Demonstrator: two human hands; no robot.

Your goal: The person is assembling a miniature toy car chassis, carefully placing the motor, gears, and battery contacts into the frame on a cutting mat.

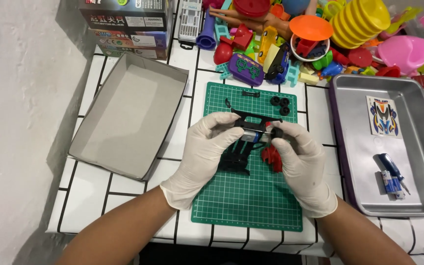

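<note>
Gloved left hand (207,147) and right hand (298,157) grip black chassis (251,128), 3 wheels (280,104) beyond

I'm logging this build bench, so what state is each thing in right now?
Left hand: gloved, grip shut on black chassis.
Right hand: gloved, pinching black wheel at the chassis end.
Cardboard box lid: open side up.
Metal tray: holds sticker sheet and screwdriver.
Loose wheels: on green mat.
</note>
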